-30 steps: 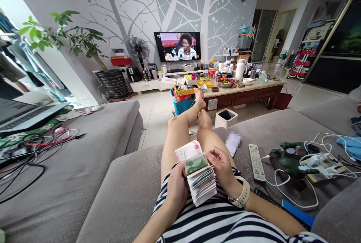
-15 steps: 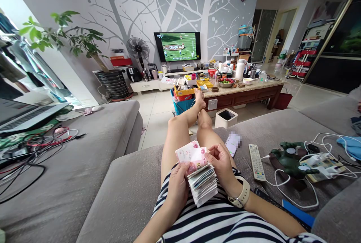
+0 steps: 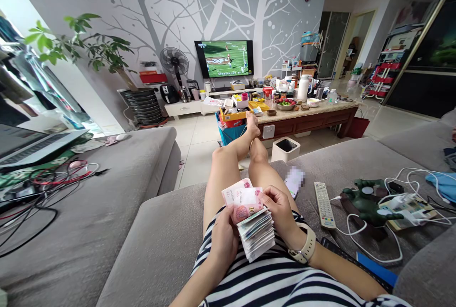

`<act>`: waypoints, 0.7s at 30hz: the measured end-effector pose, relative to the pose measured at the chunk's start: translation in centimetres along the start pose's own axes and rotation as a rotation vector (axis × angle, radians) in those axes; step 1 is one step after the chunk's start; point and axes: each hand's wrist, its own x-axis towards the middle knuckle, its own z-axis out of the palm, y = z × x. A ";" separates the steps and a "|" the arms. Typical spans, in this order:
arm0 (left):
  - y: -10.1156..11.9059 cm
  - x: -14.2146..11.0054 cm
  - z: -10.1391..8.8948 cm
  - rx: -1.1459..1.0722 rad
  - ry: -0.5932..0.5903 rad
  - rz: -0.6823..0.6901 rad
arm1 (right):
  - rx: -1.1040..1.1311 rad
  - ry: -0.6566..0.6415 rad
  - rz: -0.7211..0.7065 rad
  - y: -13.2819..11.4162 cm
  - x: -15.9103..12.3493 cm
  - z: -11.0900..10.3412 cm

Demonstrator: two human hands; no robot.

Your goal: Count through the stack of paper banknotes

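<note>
Above my lap, my left hand (image 3: pixel 224 236) is closed round the left side of a thick stack of folded banknotes (image 3: pixel 255 237), its thumb on the pink notes. The folded edges of the stack fan out toward me. Two pink banknotes (image 3: pixel 247 199) stick out at the far end, one overlapping the other. My right hand (image 3: pixel 280 209), with a cream watch (image 3: pixel 304 245) on its wrist, pinches the upper right corner of the front pink note between thumb and finger. Its other fingers are curled beside the stack.
On the grey sofa (image 3: pixel 164 231) to my right lie a phone (image 3: pixel 292 186), a remote control (image 3: pixel 324 205) and a power strip (image 3: pixel 409 214) with white cables. A laptop (image 3: pixel 42 148) and tangled cables are at left. Ahead stand a cluttered coffee table (image 3: pixel 320 119) and a white bin (image 3: pixel 285 150).
My right hand has shifted slightly downward and the front pink note lies flatter, showing more of its printed face. The left hand and the stack have hardly moved.
</note>
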 end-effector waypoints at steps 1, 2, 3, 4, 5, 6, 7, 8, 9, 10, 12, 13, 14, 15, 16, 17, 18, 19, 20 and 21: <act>-0.1 0.1 -0.1 0.001 0.009 -0.004 | 0.011 -0.003 -0.002 0.0 -0.1 0.0; -0.2 0.3 -0.1 0.006 0.023 -0.001 | 0.020 -0.007 -0.004 -0.1 -0.1 0.0; -0.3 0.3 -0.2 0.011 0.040 0.004 | 0.028 -0.010 -0.005 -0.1 -0.2 0.0; -0.3 0.3 -0.2 0.013 0.048 0.007 | 0.035 -0.013 -0.006 -0.2 -0.3 0.0; -0.3 0.3 -0.1 0.016 0.056 0.011 | 0.041 -0.016 -0.006 -0.2 -0.3 0.0; -0.2 0.3 -0.1 0.020 0.064 0.016 | 0.048 -0.019 -0.005 -0.3 -0.3 0.1; -0.2 0.2 -0.1 0.025 0.070 0.020 | 0.055 -0.021 -0.004 -0.3 -0.4 0.1; -0.1 0.1 0.0 0.029 0.072 0.024 | 0.061 -0.023 -0.002 -0.4 -0.4 0.1; -0.1 0.1 0.1 0.031 0.072 0.027 | 0.066 -0.024 -0.001 -0.4 -0.4 0.1; 0.0 0.0 0.1 0.031 0.070 0.027 | 0.069 -0.025 0.000 -0.4 -0.4 0.1; 0.0 0.0 0.2 0.027 0.072 0.026 | 0.073 -0.027 0.001 -0.5 -0.4 0.1; 0.0 0.0 0.2 0.024 0.076 0.025 | 0.075 -0.029 0.001 -0.5 -0.4 0.1; -0.1 0.1 0.1 0.022 0.079 0.026 | 0.075 -0.030 -0.001 -0.5 -0.4 0.1; -0.1 0.1 0.1 0.020 0.079 0.028 | 0.075 -0.032 -0.002 -0.5 -0.4 0.1; -0.2 0.1 0.0 0.020 0.076 0.032 | 0.075 -0.033 -0.002 -0.5 -0.4 0.1; -0.2 0.2 0.0 0.022 0.072 0.036 | 0.074 -0.034 -0.002 -0.5 -0.4 0.1; -0.3 0.2 -0.1 0.026 0.065 0.038 | 0.074 -0.033 -0.002 -0.4 -0.4 0.1; -0.3 0.3 -0.2 0.032 0.056 0.040 | 0.076 -0.032 -0.002 -0.4 -0.4 0.1; -0.4 0.3 -0.3 0.039 0.048 0.042 | 0.078 -0.032 -0.002 -0.3 -0.4 0.1; -0.4 0.3 -0.3 0.047 0.038 0.044 | 0.081 -0.033 -0.002 -0.3 -0.4 0.1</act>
